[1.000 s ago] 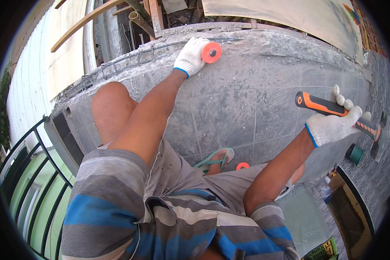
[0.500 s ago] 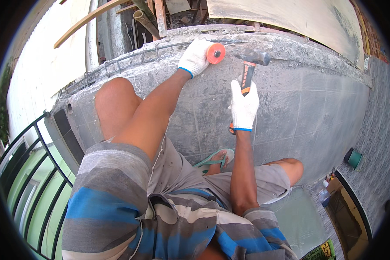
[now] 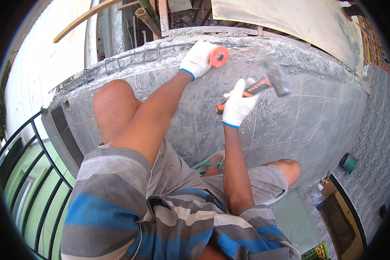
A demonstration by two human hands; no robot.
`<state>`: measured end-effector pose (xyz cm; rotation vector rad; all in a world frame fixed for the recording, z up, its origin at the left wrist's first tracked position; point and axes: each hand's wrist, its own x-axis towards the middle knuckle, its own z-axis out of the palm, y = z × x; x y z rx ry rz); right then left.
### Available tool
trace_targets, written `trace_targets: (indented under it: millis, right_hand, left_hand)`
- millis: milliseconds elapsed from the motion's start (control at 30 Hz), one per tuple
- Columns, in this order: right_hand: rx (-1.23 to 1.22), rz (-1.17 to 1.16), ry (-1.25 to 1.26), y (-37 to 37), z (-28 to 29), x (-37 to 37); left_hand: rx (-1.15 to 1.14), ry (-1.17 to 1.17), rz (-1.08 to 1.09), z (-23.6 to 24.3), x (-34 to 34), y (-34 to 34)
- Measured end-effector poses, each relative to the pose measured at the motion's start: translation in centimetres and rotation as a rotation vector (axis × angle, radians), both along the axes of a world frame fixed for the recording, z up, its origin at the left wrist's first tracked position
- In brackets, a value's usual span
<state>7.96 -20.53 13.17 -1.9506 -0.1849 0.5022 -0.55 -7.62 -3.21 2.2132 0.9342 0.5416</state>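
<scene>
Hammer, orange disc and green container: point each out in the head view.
Hammer (image 3: 257,87): head view, on the shaft.
Orange disc (image 3: 219,63): head view, face below its dark centre.
Green container (image 3: 351,164): head view, outer side.

I see a grey tiled slab (image 3: 277,125) as the support, faint joint lines showing, pale dust (image 3: 268,106) smeared across. Far edge (image 3: 303,58) is rough, broken concrete, rebar (image 3: 136,53) exposed along its left stretch. Sandalled foot (image 3: 213,165) on the near side.
</scene>
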Motion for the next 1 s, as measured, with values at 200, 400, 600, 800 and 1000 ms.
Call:
trace_targets:
  millis: [200,400,600,800,1000]
  right_hand:
    - [-0.316,0.382,0.236,-8.6,-6.4,1.3]
    - [0.217,0.172,-0.174,-4.0,7.5,10.2]
    - [0.73,-0.063,-0.416,-1.2,13.2,11.8]
    - [-0.556,0.381,0.248,-2.7,-5.2,-1.9]
    - [-0.153,0.254,0.211,-7.5,-4.9,3.6]
  left_hand:
    - [-0.049,0.061,-0.037,-0.4,-0.1,0.1]
    - [0.018,-0.148,-0.007,-0.3,-0.1,-0.8]
    - [0.009,-0.101,-0.057,-0.8,-0.4,-1.0]
    - [-0.006,0.05,-0.117,-1.3,-0.3,-0.5]
    - [0.037,0.039,-0.053,-1.0,-0.6,-0.8]
